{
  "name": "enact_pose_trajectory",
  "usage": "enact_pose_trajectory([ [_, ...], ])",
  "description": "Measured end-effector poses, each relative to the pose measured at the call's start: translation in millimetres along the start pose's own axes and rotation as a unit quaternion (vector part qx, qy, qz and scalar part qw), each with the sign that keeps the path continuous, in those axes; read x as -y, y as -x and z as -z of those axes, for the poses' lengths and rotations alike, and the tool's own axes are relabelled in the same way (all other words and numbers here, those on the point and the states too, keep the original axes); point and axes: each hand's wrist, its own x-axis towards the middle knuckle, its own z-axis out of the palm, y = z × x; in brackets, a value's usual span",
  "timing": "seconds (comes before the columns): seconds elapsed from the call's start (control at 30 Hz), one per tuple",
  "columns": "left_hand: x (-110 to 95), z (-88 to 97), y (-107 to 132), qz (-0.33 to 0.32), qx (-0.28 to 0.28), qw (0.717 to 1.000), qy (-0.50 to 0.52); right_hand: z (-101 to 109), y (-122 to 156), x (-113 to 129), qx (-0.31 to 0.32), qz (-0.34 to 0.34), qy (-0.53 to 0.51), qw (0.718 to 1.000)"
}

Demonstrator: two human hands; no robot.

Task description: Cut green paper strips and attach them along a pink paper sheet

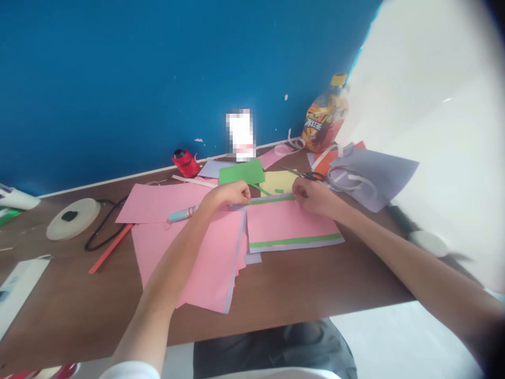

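Note:
A pink sheet [290, 223] with a green strip along its near edge lies on a brown table [300, 287]. Along its far edge runs another thin green paper strip [272, 200]. My left hand [231, 195] pinches the strip's left end with closed fingers. My right hand [311, 196] presses closed fingers on its right end. More pink sheets [205, 258] lie under my left forearm. A glue stick [181, 214] rests beside my left wrist.
Scissors [303, 174], a green sheet [241, 172], a yellow sheet [278, 181] and lilac paper [373, 176] lie behind my hands. A bottle [325, 118] and a red object [185, 162] stand by the blue wall. A red pencil [110, 248], black cable [102, 226] and round disc [73, 217] are left.

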Motion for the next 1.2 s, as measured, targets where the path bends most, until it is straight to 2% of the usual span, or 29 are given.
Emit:
enact_pose_trajectory([
  [0.23,-1.7,0.0,3.2,0.021,-0.025,0.999,-0.010,-7.0,1.3,2.0,-0.018,0.008,0.063,0.998],
  [0.6,-3.0,1.9,6.3,0.032,-0.008,0.999,-0.034,-4.8,5.0,16.4,-0.008,-0.027,0.156,0.987],
  [0.77,1.8,3.4,3.8,0.027,-0.003,0.999,-0.029,-2.7,2.4,8.1,-0.012,-0.042,0.156,0.987],
  [0.9,9.2,4.1,-1.1,-0.003,-0.002,1.000,-0.025,-0.9,1.2,5.6,-0.009,-0.055,0.155,0.986],
  [1.13,21.1,9.5,-1.6,-0.017,0.001,1.000,0.020,-1.5,-0.5,9.0,0.027,-0.107,0.133,0.985],
  [1.2,23.4,10.6,-2.7,-0.019,-0.021,0.999,0.035,-0.7,-0.2,10.0,0.027,-0.101,0.131,0.986],
])
